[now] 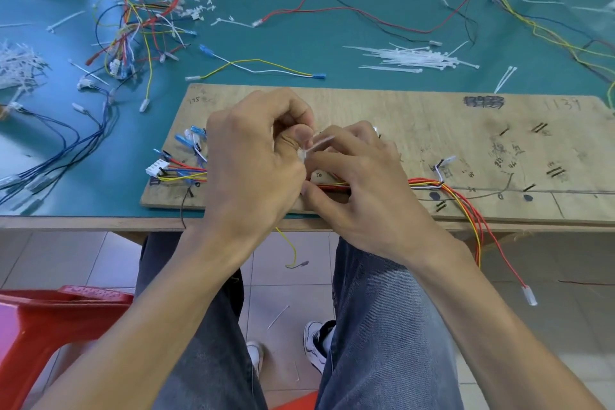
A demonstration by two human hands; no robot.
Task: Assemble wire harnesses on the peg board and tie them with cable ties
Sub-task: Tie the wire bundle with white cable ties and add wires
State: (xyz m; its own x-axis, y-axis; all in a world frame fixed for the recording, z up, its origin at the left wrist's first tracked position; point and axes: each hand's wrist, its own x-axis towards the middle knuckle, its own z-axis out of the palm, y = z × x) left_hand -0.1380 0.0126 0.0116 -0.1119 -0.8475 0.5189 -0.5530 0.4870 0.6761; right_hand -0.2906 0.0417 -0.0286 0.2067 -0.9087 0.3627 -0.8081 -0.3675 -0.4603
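Observation:
A wooden peg board (416, 130) lies on the green table mat. A wire harness (429, 182) of red, yellow, white and black wires runs along its near edge, with a white connector (156, 167) and blue terminals at its left end. Both hands meet over the middle of the harness. My left hand (253, 160) pinches the head of a white cable tie (317, 143) between thumb and fingers. My right hand (356, 173) pinches the tie's tail just beside it. The wires under the hands are hidden.
A pile of white cable ties (416, 58) lies behind the board. A tangle of loose wires (143, 20) sits at the back left, blue wires (66, 150) at the left, more wires far right. Red and yellow leads (479, 236) hang off the table edge. A red stool (50, 326) stands lower left.

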